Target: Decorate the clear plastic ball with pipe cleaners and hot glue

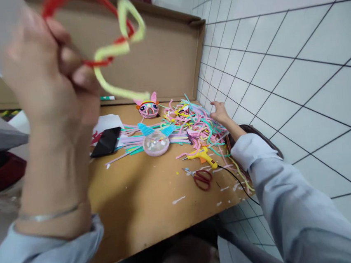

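Observation:
My left hand [51, 65] is raised close to the camera, its fingers closed on a bent red pipe cleaner [103, 62]. A pale yellow pipe cleaner [114, 50] is looped around the red one and dangles from it, partly blurred. Over the right side of the table, my right hand [220, 112] hovers beside a tangled heap of pipe cleaners [197, 119]. Its fingers are apart and nothing shows between them. Mid-table sits a clear round bowl-like piece [156, 145] with blue ears. Behind it is a pink animal-face ornament [148, 108].
A yellow glue gun [203, 155] with a black cord and red-handled scissors [202, 179] lie at the right on the wooden table [139, 209]. A black phone [106, 142] lies at left. Cardboard [156, 59] stands behind; a tiled wall [282, 75] borders the right.

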The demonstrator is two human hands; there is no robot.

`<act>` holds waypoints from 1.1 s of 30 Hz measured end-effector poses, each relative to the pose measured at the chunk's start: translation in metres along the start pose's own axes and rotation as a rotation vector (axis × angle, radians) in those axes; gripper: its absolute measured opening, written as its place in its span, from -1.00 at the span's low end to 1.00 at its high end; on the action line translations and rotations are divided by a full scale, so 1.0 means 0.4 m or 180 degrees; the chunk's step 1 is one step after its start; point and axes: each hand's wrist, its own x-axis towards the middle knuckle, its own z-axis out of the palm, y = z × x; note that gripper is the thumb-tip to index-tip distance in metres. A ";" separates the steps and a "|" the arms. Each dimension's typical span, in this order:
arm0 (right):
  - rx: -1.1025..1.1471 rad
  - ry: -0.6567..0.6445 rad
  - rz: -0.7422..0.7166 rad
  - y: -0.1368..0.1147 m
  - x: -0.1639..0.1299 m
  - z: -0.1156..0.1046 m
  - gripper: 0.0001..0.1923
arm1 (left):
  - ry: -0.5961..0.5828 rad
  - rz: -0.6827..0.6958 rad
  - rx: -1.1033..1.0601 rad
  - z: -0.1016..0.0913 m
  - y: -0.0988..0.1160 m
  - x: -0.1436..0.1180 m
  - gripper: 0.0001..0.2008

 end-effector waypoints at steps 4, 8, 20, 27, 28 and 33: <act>-0.0560 -0.0541 -0.1339 -0.082 -0.129 0.026 -0.53 | 0.0162 -0.0544 -0.0272 -0.110 -0.037 -0.104 -0.49; -0.1214 -0.1801 -0.1502 -0.106 -0.193 0.073 -0.67 | 0.0424 -0.1295 -0.0375 -0.202 -0.102 -0.139 -0.48; -0.1389 -0.1233 -0.0824 -0.026 -0.111 0.065 -0.80 | 0.0304 -0.2007 -0.0585 -0.369 -0.259 -0.165 -0.67; 0.0386 -0.0414 -0.0962 -0.159 -0.235 0.020 -0.67 | 0.0262 -0.2139 -0.0437 -0.367 -0.268 -0.178 -0.68; 0.1225 -0.0367 -0.0868 -0.195 -0.280 0.028 -0.70 | 0.0237 -0.2125 -0.0440 -0.364 -0.268 -0.181 -0.68; 0.3565 -0.1379 -0.0257 -0.375 -0.473 0.122 -0.69 | 0.0079 -0.2139 -0.0393 -0.354 -0.275 -0.200 -0.69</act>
